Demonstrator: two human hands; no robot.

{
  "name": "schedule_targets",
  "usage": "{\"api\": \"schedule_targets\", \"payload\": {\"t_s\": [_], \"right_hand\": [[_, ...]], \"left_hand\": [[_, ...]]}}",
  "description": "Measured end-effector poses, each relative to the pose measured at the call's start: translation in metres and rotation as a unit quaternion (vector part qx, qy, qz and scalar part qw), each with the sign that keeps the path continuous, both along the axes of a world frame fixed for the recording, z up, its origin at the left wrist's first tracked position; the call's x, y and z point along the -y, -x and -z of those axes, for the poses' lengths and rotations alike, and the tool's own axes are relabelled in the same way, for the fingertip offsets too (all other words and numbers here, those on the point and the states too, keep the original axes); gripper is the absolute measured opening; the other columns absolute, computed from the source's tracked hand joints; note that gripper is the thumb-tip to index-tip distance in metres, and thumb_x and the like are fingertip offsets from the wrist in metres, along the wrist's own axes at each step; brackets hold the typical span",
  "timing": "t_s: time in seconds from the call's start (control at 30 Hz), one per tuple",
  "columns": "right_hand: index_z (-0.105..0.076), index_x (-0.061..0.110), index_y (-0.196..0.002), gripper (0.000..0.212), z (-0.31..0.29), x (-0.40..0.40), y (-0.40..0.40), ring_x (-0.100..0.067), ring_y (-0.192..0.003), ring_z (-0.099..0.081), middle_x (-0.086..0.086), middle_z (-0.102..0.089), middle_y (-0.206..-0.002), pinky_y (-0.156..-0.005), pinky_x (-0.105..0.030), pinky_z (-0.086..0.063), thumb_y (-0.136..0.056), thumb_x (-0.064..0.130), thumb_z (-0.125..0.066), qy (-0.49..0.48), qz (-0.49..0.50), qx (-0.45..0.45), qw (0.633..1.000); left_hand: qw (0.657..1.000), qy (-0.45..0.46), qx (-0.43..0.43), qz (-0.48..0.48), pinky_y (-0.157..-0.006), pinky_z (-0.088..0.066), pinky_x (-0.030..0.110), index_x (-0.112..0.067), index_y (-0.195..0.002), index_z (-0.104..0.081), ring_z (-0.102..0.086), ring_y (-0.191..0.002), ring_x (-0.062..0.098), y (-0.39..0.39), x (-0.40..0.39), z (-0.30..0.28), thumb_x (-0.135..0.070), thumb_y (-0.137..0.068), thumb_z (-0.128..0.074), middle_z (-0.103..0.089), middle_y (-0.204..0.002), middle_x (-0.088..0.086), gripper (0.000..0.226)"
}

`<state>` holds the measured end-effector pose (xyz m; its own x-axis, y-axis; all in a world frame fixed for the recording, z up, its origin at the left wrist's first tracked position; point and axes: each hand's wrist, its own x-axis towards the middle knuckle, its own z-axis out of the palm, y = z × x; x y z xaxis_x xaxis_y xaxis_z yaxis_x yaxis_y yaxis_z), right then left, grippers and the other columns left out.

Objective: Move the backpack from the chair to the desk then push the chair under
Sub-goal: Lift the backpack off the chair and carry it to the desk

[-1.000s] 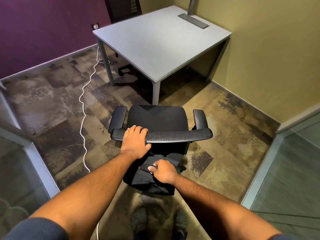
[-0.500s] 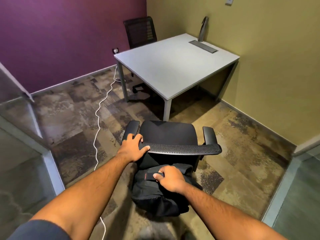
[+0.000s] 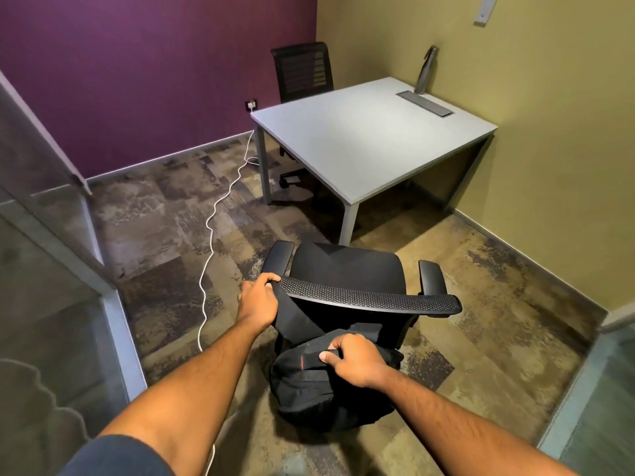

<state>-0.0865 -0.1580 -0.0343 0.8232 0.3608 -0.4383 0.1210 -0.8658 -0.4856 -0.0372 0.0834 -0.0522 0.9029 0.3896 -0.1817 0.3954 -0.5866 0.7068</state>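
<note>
Black backpack (image 3: 309, 383) gripped by right hand (image 3: 357, 360) at top strap, behind chair (image 3: 347, 273); left hand (image 3: 257, 300) clasps chair's backrest end. Tabletop (image 3: 371, 135) beyond, w/ bottle (image 3: 425, 69).

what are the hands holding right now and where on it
Right hand grips the backpack by its top handle. Left hand grips the left end of the chair's backrest top edge.
</note>
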Motion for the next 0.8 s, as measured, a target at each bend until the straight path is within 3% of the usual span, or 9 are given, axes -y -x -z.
{"api": "schedule_targets", "payload": {"t_s": [0.07, 0.17, 0.3, 0.47, 0.53, 0.63, 0.7, 0.8], "right_hand": [[-0.057, 0.022, -0.07, 0.041, 0.0, -0.001, 0.002, -0.021, -0.08, -0.061, 0.01, -0.053, -0.065, -0.07, -0.034, -0.041, -0.101, 0.047, -0.064, -0.005, 0.003, -0.002, 1.0], [-0.064, 0.015, -0.079, 0.041, -0.002, -0.003, 0.004, -0.022, -0.08, -0.063, 0.007, -0.056, -0.066, -0.069, -0.035, -0.043, -0.101, 0.048, -0.064, -0.01, 0.008, 0.003, 1.0], [-0.058, 0.023, -0.074, 0.037, -0.002, -0.003, 0.007, -0.017, -0.079, -0.059, 0.011, -0.055, -0.068, -0.07, -0.033, -0.041, -0.101, 0.049, -0.064, -0.005, 0.005, 0.0, 1.0], [-0.058, 0.023, -0.074, 0.037, -0.004, 0.001, 0.011, -0.017, -0.077, -0.059, 0.01, -0.055, -0.066, -0.072, -0.035, -0.045, -0.101, 0.047, -0.065, -0.008, 0.014, -0.007, 1.0], [-0.054, 0.022, -0.069, 0.042, -0.006, 0.002, 0.011, -0.017, -0.074, -0.057, 0.009, -0.055, -0.064, -0.07, -0.035, -0.044, -0.101, 0.046, -0.065, -0.006, 0.022, -0.002, 1.0], [-0.052, 0.019, -0.069, 0.043, -0.005, 0.008, 0.009, -0.019, -0.068, -0.056, 0.005, -0.055, -0.062, -0.069, -0.037, -0.046, -0.1, 0.046, -0.065, -0.011, 0.052, -0.002, 0.999], [-0.052, 0.019, -0.069, 0.04, -0.004, 0.015, 0.007, -0.02, -0.066, -0.054, 0.003, -0.055, -0.064, -0.065, -0.037, -0.041, -0.099, 0.043, -0.064, -0.018, 0.074, -0.007, 0.997], [-0.043, 0.019, -0.064, 0.038, -0.005, 0.026, 0.006, -0.021, -0.064, -0.048, 0.0, -0.049, -0.063, -0.063, -0.039, -0.032, -0.097, 0.028, -0.061, -0.036, 0.098, -0.019, 0.994]], "left_hand": [[0.999, -0.005, 0.025, -0.025, -0.103, -0.043, 0.045, -0.025, -0.127, -0.063, -0.054, -0.114, 0.044, 0.009, 0.005, 0.004, -0.011, -0.105, -0.043, -0.056, -0.118, 0.025, 0.033], [0.996, -0.01, 0.03, -0.078, -0.103, -0.043, 0.05, -0.008, -0.133, -0.061, -0.054, -0.116, 0.048, 0.023, 0.007, 0.016, -0.009, -0.104, -0.045, -0.061, -0.118, 0.033, 0.034], [0.997, 0.008, -0.056, -0.056, -0.101, -0.044, 0.046, -0.001, -0.13, -0.061, -0.056, -0.119, 0.047, 0.036, -0.001, 0.032, -0.017, -0.107, -0.042, -0.063, -0.127, 0.033, 0.033], [0.989, 0.041, -0.13, 0.058, -0.111, -0.041, 0.041, -0.007, -0.152, -0.04, -0.053, -0.134, 0.043, 0.042, 0.012, 0.031, -0.024, -0.107, -0.05, -0.058, -0.142, 0.024, 0.049], [0.985, 0.008, -0.118, 0.125, -0.109, -0.044, 0.04, -0.006, -0.146, -0.048, -0.057, -0.129, 0.038, 0.042, 0.023, 0.029, -0.023, -0.104, -0.057, -0.063, -0.134, 0.02, 0.046], [0.975, -0.016, -0.043, 0.218, -0.097, -0.049, 0.038, -0.013, -0.115, -0.064, -0.063, -0.106, 0.023, 0.045, 0.046, 0.018, -0.015, -0.096, -0.067, -0.066, -0.113, 0.01, 0.019], [0.962, 0.025, -0.022, 0.27, -0.078, -0.05, 0.027, -0.021, -0.095, -0.065, -0.061, -0.081, 0.006, 0.048, 0.065, 0.006, -0.008, -0.092, -0.068, -0.07, -0.094, 0.004, 0.014], [0.94, 0.054, -0.009, 0.336, -0.068, -0.042, 0.009, -0.024, -0.089, -0.069, -0.062, -0.076, -0.005, 0.05, 0.09, -0.002, -0.005, -0.092, -0.064, -0.074, -0.091, -0.003, 0.02]]}}
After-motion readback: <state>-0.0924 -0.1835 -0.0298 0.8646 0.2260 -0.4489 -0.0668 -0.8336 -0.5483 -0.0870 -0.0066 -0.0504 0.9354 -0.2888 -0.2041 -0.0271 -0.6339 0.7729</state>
